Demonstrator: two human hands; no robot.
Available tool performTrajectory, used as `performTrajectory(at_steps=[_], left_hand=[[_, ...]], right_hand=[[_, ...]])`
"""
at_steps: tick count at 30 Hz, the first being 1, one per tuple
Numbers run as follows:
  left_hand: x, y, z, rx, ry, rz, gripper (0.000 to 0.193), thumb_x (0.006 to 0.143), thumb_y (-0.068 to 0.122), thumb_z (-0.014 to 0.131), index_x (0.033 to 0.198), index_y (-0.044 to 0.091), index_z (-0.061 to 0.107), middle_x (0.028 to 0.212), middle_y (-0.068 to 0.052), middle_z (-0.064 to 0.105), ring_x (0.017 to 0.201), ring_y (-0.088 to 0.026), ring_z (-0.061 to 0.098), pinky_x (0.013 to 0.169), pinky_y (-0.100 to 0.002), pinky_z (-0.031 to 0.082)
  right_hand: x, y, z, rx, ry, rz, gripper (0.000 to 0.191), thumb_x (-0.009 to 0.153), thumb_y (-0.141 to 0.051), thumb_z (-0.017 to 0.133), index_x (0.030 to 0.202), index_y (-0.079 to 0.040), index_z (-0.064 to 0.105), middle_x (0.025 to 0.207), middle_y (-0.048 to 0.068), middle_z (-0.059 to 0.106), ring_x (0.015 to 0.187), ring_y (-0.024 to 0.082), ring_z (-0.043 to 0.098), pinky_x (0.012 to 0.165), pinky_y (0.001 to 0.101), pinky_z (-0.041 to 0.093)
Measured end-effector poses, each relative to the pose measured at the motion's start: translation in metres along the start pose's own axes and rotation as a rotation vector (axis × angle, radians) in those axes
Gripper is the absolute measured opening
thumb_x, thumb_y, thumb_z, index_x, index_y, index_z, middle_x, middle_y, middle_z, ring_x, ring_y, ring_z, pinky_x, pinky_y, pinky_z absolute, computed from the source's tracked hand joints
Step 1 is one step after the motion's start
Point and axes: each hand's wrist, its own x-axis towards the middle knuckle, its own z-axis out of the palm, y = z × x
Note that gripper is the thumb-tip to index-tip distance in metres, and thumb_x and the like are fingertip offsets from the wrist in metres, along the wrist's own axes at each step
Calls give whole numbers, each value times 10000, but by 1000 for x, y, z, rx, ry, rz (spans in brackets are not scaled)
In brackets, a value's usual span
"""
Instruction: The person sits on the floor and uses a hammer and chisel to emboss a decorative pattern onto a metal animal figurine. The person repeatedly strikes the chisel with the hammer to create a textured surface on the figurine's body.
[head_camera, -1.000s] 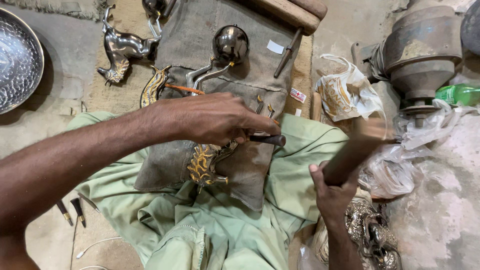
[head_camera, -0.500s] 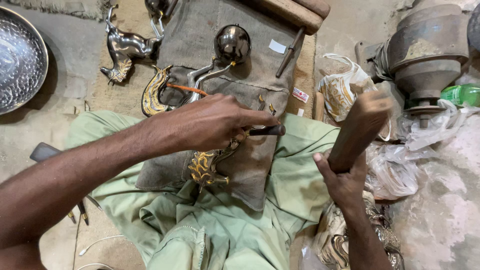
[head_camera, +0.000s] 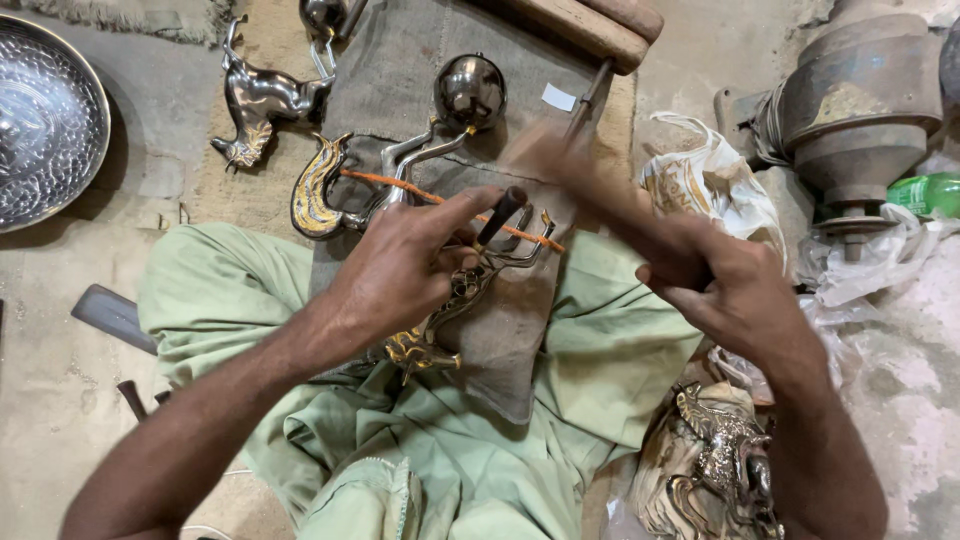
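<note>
My left hand (head_camera: 405, 265) grips a short dark chisel (head_camera: 500, 213) upright, its tip on a brass-and-silver animal figure (head_camera: 440, 325) lying on a grey cloth pad (head_camera: 520, 300) across my lap. My right hand (head_camera: 730, 290) is closed on a wooden hammer handle (head_camera: 590, 185), blurred by motion, with its far end close above the chisel's top. An orange stick (head_camera: 450, 205) lies across the pad just behind the chisel.
On burlap ahead lie a silver animal figure (head_camera: 262, 100), a curved brass piece (head_camera: 315, 190) and a dark metal ball (head_camera: 470, 90). A hammered silver bowl (head_camera: 45, 120) sits far left, a metal machine (head_camera: 860, 100) far right, plastic bags (head_camera: 705, 180) and more figures (head_camera: 720, 460) at right.
My right hand has swung the wooden handle from upright at the right down and left toward the chisel. My left hand has tipped the chisel from lying flat to upright.
</note>
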Motion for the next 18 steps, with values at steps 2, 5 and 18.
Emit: performTrajectory(at_steps=[2, 5, 18], left_hand=[[-2, 0, 2, 16, 23, -20, 588, 840, -24, 705, 1392, 103, 546, 947, -161, 775, 840, -296, 781, 732, -424, 619], [-6, -1, 6, 70, 39, -49, 607, 815, -52, 701, 1385, 102, 561, 959, -159, 784, 839, -340, 760, 734, -466, 584], [-42, -7, 63, -314, 668, -245, 607, 905, -36, 725, 1449, 39, 467, 1033, -91, 765, 918, -155, 765, 753, -287, 630]], right_hand=[[8, -4, -7, -72, 46, 51, 513, 824, -312, 838, 1274, -128, 675, 954, 135, 766, 807, 228, 755, 733, 388, 591], [14, -10, -9, -4, 12, 161, 561, 848, -321, 833, 1331, -124, 626, 888, 125, 751, 758, 229, 740, 704, 387, 585], [49, -28, -29, -439, 128, -327, 559, 794, -159, 804, 1343, -128, 705, 1028, 109, 770, 765, 252, 725, 745, 403, 603]])
